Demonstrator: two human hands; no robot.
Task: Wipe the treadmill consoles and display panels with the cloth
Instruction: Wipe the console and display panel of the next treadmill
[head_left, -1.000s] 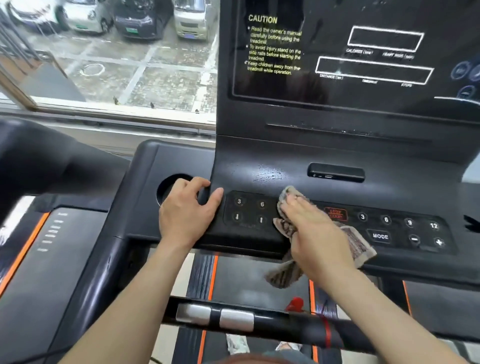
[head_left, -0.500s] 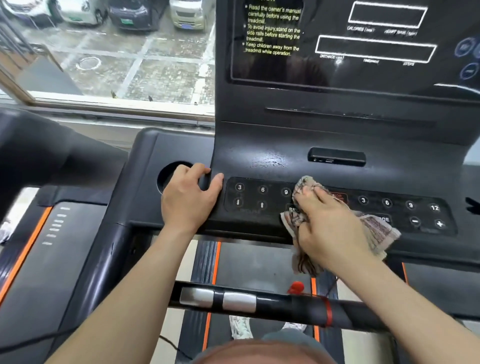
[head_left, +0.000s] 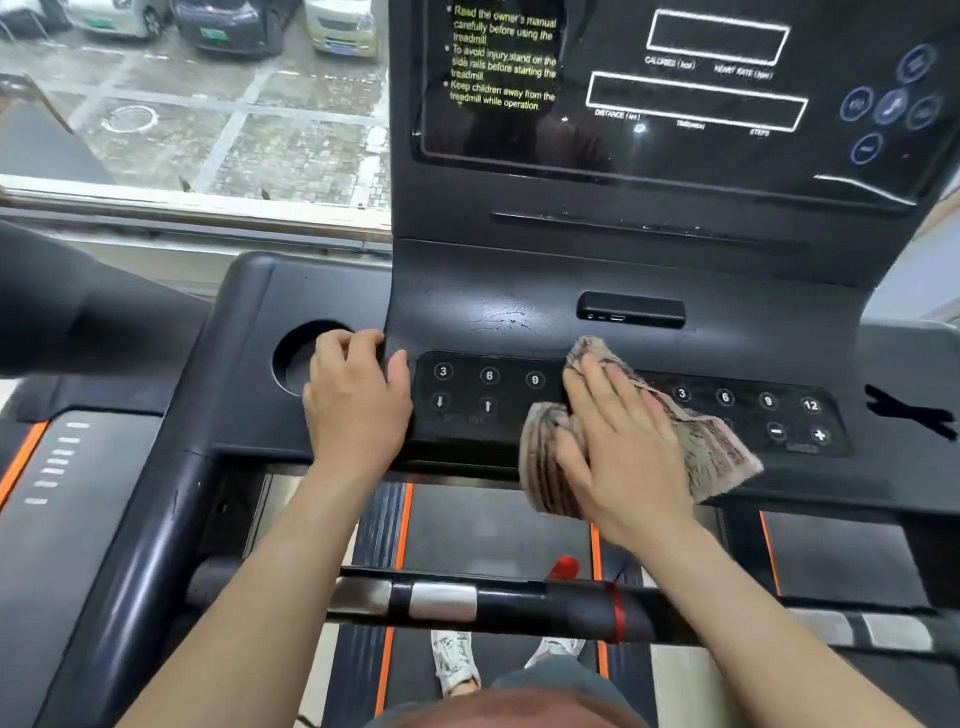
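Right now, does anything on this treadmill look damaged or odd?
Yes: whitish scuff marks mar the matte black console slope above the left keypad; black crossed strips, perhaps tape, lie on the grey ledge far right.

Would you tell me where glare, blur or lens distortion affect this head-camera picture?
Head view: the glossy display panel mirrors a dim silhouette and shows a small glare spot; soft daylight from the window leaves no hard shadows; the right hand and cloth look slightly motion-blurred, while the keypad numerals are legible; the wide lens bends straight edges near the borders.
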